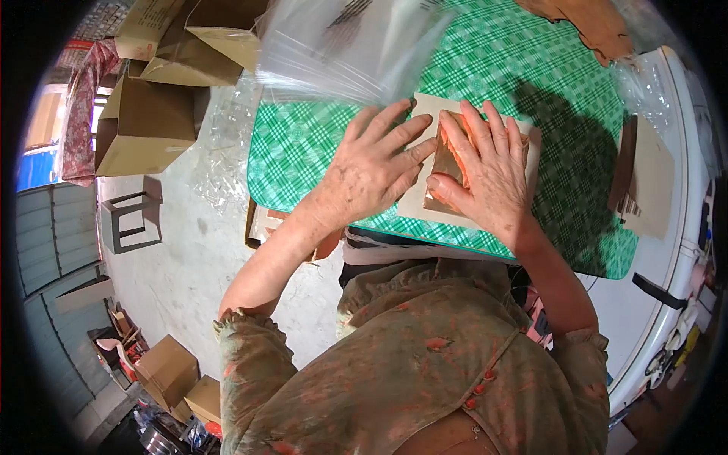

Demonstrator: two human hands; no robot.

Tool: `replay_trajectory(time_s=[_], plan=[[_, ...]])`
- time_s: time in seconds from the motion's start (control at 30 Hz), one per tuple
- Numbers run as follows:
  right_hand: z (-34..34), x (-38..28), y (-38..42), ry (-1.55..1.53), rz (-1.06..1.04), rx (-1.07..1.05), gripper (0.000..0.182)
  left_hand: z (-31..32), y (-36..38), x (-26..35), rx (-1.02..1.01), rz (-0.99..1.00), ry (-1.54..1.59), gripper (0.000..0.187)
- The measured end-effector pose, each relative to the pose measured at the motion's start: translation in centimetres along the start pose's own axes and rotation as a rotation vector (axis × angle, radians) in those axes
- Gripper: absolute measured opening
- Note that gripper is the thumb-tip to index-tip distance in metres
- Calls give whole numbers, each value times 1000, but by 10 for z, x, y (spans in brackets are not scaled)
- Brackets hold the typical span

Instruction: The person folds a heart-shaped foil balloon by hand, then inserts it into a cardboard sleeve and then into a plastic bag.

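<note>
My left hand (375, 168) lies flat with fingers spread on the left part of a beige card sheet (419, 199) on the green checked tablecloth (523, 68). Beside it, my right hand (485, 168) presses down on a shiny brown folded item (444, 163) that rests on the same sheet. The two hands touch at the fingers. A stack of clear plastic bags (341, 45) sticks up just beyond my left hand.
A brown cardboard piece (648, 178) lies at the table's right end, and a brown leathery piece (595, 26) at the far edge. Open cardboard boxes (144, 121) and a small grey stool (129, 220) stand on the concrete floor at left.
</note>
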State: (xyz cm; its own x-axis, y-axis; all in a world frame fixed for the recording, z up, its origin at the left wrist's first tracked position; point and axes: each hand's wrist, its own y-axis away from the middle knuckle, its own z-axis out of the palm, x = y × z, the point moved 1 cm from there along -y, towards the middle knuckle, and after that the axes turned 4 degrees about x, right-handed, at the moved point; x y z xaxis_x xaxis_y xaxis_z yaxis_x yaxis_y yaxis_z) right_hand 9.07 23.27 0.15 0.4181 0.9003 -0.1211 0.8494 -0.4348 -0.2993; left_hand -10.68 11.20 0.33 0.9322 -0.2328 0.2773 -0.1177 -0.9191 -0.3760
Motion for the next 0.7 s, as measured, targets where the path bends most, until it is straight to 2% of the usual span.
replay_trajectory(time_s=[0.4, 0.7], plan=[[-1, -1, 0, 21, -3, -30, 81, -11, -12, -5, -57, 68, 73, 43], [4, 1, 2, 24, -7, 1, 82, -7, -8, 4, -17, 132, 327, 39]])
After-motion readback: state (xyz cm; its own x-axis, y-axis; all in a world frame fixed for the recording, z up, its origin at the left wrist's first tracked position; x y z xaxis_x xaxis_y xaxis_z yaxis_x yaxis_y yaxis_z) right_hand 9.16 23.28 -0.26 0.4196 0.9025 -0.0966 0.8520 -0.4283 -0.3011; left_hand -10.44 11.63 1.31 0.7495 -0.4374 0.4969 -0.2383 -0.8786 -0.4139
